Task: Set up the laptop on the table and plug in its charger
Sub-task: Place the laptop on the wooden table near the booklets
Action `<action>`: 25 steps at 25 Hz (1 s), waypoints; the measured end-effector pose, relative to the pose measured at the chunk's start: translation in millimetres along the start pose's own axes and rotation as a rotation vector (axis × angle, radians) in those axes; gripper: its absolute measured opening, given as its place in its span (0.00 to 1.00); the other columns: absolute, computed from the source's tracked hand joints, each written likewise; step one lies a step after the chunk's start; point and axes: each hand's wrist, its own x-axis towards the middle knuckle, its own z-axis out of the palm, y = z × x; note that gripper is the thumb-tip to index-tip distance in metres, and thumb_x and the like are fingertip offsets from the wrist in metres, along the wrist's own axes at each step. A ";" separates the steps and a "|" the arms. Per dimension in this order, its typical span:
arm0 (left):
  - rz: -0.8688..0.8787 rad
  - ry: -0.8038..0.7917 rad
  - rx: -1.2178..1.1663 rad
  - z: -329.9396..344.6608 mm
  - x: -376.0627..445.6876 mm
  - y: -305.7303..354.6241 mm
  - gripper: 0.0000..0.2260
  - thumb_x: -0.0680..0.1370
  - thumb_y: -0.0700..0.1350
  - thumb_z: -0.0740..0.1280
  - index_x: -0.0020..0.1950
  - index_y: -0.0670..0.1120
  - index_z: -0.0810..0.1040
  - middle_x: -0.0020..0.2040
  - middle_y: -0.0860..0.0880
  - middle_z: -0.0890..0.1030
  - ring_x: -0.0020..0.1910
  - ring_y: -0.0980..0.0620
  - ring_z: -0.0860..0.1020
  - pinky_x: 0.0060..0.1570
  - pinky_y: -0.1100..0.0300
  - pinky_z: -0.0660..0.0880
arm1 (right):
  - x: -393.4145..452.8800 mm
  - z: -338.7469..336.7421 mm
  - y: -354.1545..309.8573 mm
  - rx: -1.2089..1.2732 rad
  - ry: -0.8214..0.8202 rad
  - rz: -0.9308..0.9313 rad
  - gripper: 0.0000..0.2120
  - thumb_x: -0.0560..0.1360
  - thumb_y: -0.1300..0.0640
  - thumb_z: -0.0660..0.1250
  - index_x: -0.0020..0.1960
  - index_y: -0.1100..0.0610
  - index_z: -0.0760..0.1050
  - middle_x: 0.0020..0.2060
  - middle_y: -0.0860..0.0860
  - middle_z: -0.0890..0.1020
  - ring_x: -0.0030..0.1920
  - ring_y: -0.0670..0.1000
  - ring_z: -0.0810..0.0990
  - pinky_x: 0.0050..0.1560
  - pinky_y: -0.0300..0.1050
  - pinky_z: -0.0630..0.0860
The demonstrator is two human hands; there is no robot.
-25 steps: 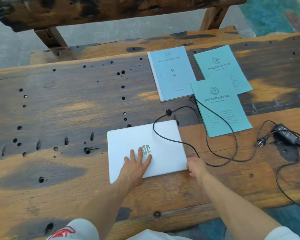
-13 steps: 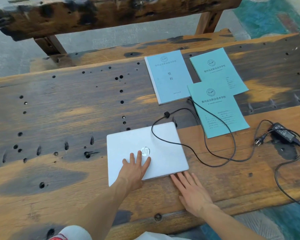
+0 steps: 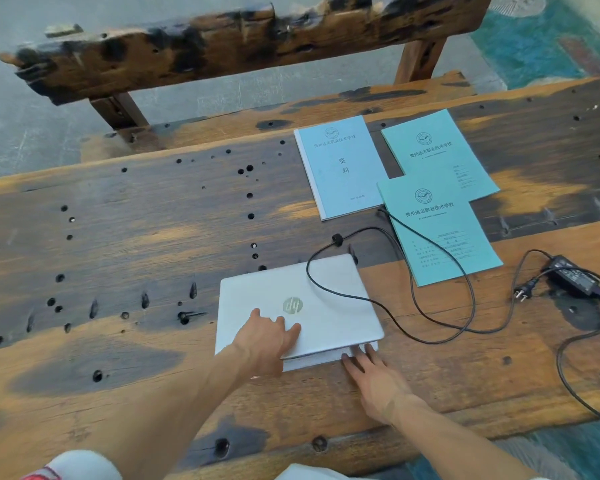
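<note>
A slim, matte silver laptop [image 3: 312,306] lies on the rough, hole-pocked plank table [image 3: 125,244], its lid just cracked at the near edge. The left hand [image 3: 265,337] presses flat on the lid — fingers spread — while the right hand [image 3: 371,379] slips straight fingers under the lid's edge (black charger cable [image 3: 409,296] draped across).

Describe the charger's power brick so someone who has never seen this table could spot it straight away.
Start at the long weathered wooden table and go to its right end, past the three blue-green paper booklets. The black rectangular power brick lies there flat on the wood. Unlike its thin black cables, it is a chunky box.
</note>
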 end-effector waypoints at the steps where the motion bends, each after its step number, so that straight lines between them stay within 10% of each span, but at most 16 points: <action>1: 0.013 -0.006 -0.007 -10.1 -4.1 -4.9 0.29 0.74 0.53 0.67 0.72 0.48 0.63 0.53 0.44 0.78 0.44 0.41 0.80 0.49 0.48 0.73 | 0.6 -3.9 -0.1 -0.021 -0.017 -0.006 0.39 0.76 0.61 0.60 0.80 0.51 0.40 0.79 0.51 0.41 0.79 0.58 0.42 0.77 0.53 0.55; 6: 0.044 0.002 -0.109 -73.8 -25.2 -46.9 0.10 0.74 0.48 0.67 0.55 0.53 0.77 0.39 0.52 0.79 0.38 0.49 0.77 0.40 0.56 0.79 | 6.2 -18.5 -3.2 -0.056 -0.064 -0.023 0.35 0.77 0.62 0.57 0.80 0.53 0.44 0.79 0.52 0.42 0.79 0.59 0.46 0.72 0.53 0.65; 12: -0.125 0.164 -0.255 -116.8 -24.1 -100.9 0.14 0.74 0.48 0.68 0.59 0.59 0.82 0.51 0.58 0.85 0.50 0.51 0.82 0.45 0.57 0.79 | 4.8 -25.6 -4.1 -0.081 -0.095 -0.028 0.35 0.78 0.61 0.56 0.80 0.52 0.43 0.79 0.52 0.41 0.79 0.58 0.44 0.73 0.52 0.62; 25: -0.410 0.507 -0.113 -128.5 10.7 -137.7 0.07 0.81 0.42 0.62 0.47 0.46 0.79 0.43 0.45 0.84 0.42 0.41 0.81 0.41 0.55 0.72 | 7.9 -36.1 0.5 -0.068 -0.140 -0.029 0.32 0.78 0.55 0.59 0.79 0.51 0.50 0.77 0.52 0.49 0.75 0.58 0.57 0.68 0.56 0.70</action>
